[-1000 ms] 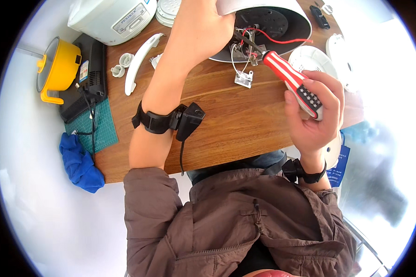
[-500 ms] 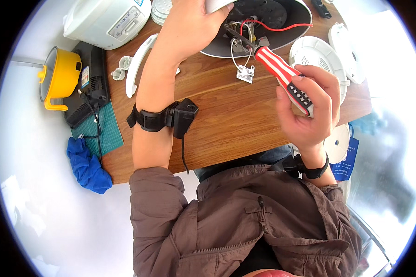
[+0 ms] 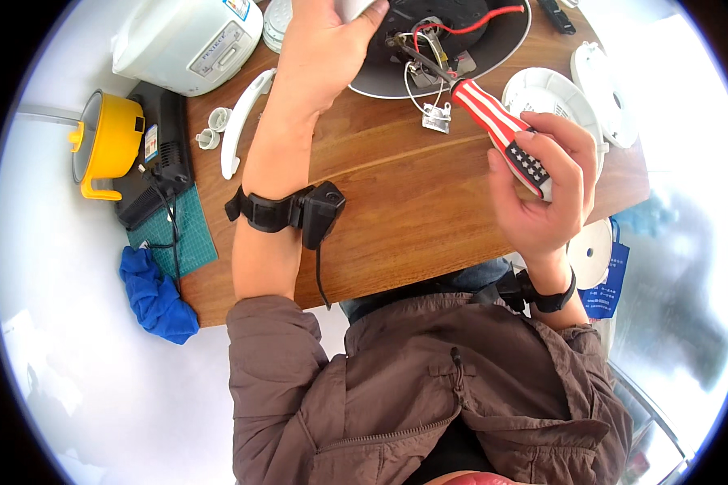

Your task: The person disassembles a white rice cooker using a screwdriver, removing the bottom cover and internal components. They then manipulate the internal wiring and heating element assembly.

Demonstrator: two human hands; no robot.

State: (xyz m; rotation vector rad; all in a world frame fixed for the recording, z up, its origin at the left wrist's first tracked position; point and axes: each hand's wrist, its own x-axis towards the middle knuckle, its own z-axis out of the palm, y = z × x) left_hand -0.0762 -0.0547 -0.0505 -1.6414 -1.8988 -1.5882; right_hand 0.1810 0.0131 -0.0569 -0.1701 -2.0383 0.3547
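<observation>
While the person's left hand is clamped on the white outer side of a rounded housing with a dark grey inside, its thumb showing along the edge and its other fingers hidden, the right hand is closed around the red, white and black star-patterned handle of a screwdriver. The two hands are well apart. The housing lies at the far side of the brown wooden bench, its open side facing the person, and the screwdriver's metal shaft slants into it among metal fittings; whether the tip touches a screw cannot be told. A thick red wire curves across the opening, and a small whitish connector block hangs on thin white wires at the near rim. Just beyond the right hand sits a round white perforated plastic bowl, and beside the left forearm lies a curved white plastic handle.
</observation>
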